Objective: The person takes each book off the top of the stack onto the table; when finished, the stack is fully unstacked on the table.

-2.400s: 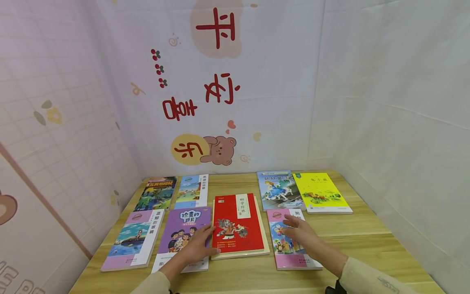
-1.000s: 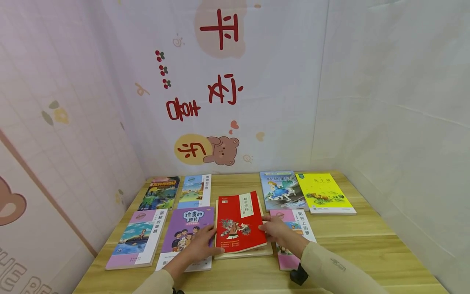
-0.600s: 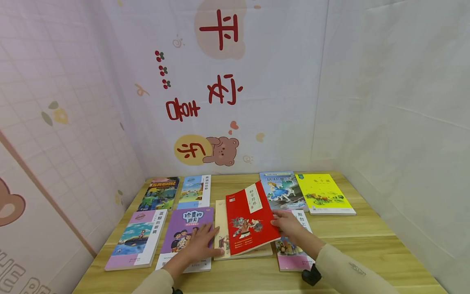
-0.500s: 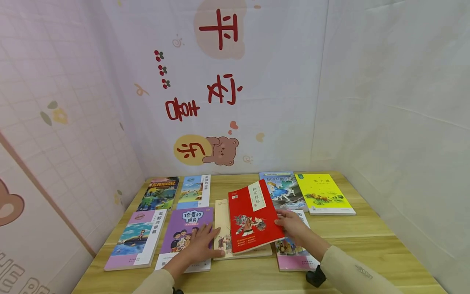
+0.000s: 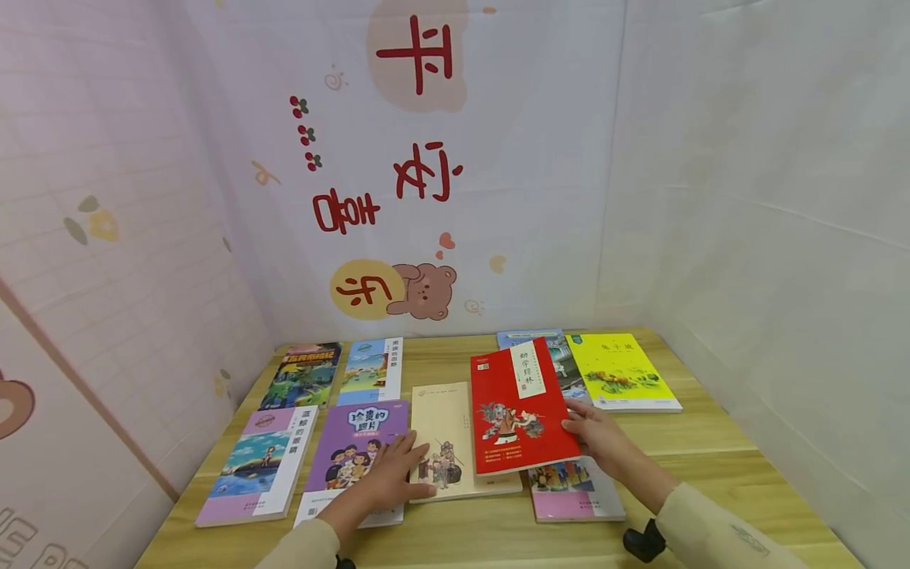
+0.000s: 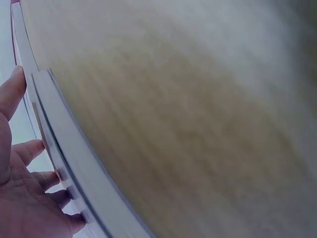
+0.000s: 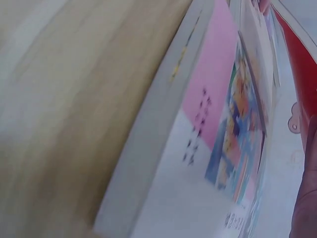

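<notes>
My right hand (image 5: 603, 438) grips a red paperback book (image 5: 508, 403) by its right edge. The book is raised and tilted over the table, hiding part of a pink-and-white book (image 5: 572, 506) and of a blue book (image 5: 529, 336). In the right wrist view the pink book (image 7: 213, 106) lies below the red cover (image 7: 303, 82). My left hand (image 5: 387, 478) rests with fingers spread on a purple book (image 5: 355, 435), its fingertips reaching the left edge of a cream book (image 5: 437, 415). The left wrist view shows those fingers (image 6: 32, 148) against book edges.
On the wooden table (image 5: 697, 490), a blue-and-white book (image 5: 259, 466) lies at the left. Behind it are a dark green book (image 5: 302, 375) and a light blue book (image 5: 370, 371). A yellow book (image 5: 622, 371) lies at the back right. White printed cloth (image 5: 533, 197) walls the table.
My right hand came over to the red book, took hold of it and lifted it off the cream book, up and to the right. The left hand stayed nearly in place.
</notes>
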`<action>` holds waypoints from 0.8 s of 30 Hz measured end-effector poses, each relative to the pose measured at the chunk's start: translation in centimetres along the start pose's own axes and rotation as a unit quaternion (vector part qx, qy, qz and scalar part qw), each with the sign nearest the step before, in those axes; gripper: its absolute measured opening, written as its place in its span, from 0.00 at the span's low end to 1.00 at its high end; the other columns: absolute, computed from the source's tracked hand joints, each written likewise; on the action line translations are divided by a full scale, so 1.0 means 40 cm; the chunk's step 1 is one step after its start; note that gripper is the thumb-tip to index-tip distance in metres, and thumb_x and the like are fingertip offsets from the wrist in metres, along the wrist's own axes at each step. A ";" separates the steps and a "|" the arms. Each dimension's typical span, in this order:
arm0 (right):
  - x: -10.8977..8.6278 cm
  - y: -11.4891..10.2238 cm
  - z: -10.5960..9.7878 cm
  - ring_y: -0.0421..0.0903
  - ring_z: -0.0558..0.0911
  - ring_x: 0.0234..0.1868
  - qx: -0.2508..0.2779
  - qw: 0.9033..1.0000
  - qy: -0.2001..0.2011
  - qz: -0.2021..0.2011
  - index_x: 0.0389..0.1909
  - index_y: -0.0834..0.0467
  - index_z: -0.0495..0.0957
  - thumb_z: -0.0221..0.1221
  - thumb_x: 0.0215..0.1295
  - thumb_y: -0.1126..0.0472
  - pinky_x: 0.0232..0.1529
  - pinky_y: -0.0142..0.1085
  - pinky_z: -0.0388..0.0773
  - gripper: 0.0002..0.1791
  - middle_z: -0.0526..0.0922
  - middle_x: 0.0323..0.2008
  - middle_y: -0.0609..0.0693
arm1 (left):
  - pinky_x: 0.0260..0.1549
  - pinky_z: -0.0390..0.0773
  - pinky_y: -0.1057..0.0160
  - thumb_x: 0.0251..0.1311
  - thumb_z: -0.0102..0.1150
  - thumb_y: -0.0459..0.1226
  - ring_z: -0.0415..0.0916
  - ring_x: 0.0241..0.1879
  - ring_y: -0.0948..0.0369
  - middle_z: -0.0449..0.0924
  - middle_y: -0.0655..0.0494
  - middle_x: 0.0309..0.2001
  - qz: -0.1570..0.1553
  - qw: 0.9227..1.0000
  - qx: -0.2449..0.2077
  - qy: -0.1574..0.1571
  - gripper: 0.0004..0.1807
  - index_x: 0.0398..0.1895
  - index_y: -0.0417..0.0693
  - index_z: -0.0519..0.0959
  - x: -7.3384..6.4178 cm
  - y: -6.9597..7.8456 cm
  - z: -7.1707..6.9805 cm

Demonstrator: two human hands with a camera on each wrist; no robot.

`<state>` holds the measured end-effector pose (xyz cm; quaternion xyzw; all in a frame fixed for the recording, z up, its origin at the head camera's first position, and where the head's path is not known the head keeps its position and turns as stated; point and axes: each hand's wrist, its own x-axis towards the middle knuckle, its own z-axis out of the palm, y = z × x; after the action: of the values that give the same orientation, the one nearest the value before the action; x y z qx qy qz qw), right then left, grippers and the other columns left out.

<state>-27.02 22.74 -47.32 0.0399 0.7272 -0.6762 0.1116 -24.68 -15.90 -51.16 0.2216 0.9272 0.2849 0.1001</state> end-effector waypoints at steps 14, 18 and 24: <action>-0.021 0.012 -0.092 0.51 0.82 0.50 0.006 1.000 -0.011 -0.012 0.77 0.65 0.48 0.49 0.76 0.63 0.48 0.45 0.82 0.34 0.60 0.71 0.68 | 0.65 0.36 0.28 0.61 0.65 0.55 0.39 0.74 0.33 0.46 0.33 0.76 -0.009 1.000 0.003 -0.013 0.44 0.74 0.42 0.63 -0.002 0.006 -0.008; -0.027 0.017 -0.121 0.51 0.81 0.50 0.004 1.000 -0.004 -0.009 0.77 0.65 0.47 0.49 0.75 0.64 0.48 0.45 0.82 0.35 0.59 0.71 0.69 | 0.65 0.37 0.28 0.61 0.65 0.55 0.39 0.74 0.33 0.46 0.33 0.76 -0.007 1.000 0.002 -0.015 0.44 0.74 0.42 0.63 -0.001 0.004 -0.007; -0.049 0.024 -0.164 0.50 0.82 0.49 -0.004 1.000 0.002 -0.013 0.77 0.66 0.44 0.49 0.75 0.66 0.47 0.46 0.82 0.36 0.57 0.71 0.71 | 0.65 0.36 0.28 0.60 0.65 0.56 0.39 0.74 0.34 0.46 0.35 0.76 -0.008 1.000 0.000 -0.015 0.44 0.74 0.43 0.63 0.003 0.000 -0.005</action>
<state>-25.62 29.49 -47.42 0.0309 0.7303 -0.6748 0.1017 -24.82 -15.94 -51.01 0.2182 0.9275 0.2806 0.1158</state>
